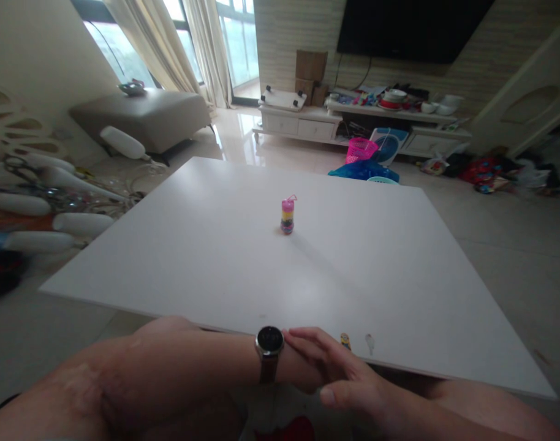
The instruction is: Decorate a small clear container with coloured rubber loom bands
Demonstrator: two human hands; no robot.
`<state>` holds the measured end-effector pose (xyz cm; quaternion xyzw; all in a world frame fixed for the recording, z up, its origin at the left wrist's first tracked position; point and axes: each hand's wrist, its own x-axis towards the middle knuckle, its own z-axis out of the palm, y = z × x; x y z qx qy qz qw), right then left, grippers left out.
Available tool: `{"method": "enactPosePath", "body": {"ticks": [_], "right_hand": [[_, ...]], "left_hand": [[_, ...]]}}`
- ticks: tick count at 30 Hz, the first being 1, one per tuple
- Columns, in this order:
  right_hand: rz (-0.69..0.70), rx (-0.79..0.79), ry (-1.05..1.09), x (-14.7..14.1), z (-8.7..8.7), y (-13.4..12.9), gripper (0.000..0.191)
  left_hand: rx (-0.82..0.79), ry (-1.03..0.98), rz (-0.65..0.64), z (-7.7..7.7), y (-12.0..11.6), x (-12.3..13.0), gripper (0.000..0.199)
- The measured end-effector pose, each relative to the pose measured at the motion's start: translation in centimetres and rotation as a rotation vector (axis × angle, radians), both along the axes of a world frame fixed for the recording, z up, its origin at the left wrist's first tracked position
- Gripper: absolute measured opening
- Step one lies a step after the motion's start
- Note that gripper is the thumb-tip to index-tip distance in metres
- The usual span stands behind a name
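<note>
My left arm reaches in from the left, with a round dark-faced watch (269, 340) on its wrist. My left hand (302, 369) lies at the near edge of the white table (206, 245), its fingers mostly hidden behind my right hand. My right hand (342, 367) rests across it, fingers stretched out and thumb apart, holding nothing. Close to the right fingers are a small yellow-and-blue cartoon figure (345, 341) and a small pale greyish shape (370, 343), flat on the tabletop. Farther off, a small bottle (287, 217) with pink, yellow and dark bands and a pink loop stands upright.
Beyond the table stand a pink basket (360, 149) and a low white TV cabinet (298, 125) loaded with dishes and boxes. A grey ottoman (137, 116) is at the back left. Chandelier-like parts with white shades (82, 223) crowd the left side. Bags (486, 171) lie at right.
</note>
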<state>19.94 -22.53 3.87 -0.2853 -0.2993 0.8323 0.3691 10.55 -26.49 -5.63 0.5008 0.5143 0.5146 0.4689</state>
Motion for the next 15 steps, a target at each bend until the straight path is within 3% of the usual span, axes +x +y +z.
{"method": "enactPosePath", "body": {"ticks": [6,11,15], "right_hand": [[-0.012,0.007,-0.059,0.2,0.0,0.0,0.073],[-0.025,0.008,-0.092,0.2,0.1,0.1,0.071],[-0.029,0.008,-0.115,0.3,0.3,0.1,0.069]], "left_hand": [[-0.146,0.249,-0.073,1.2,0.6,-0.9,0.083],[-0.23,0.269,-0.027,3.0,1.5,0.1,0.071],[-0.214,0.257,-0.067,3.1,1.5,0.5,0.068]]}}
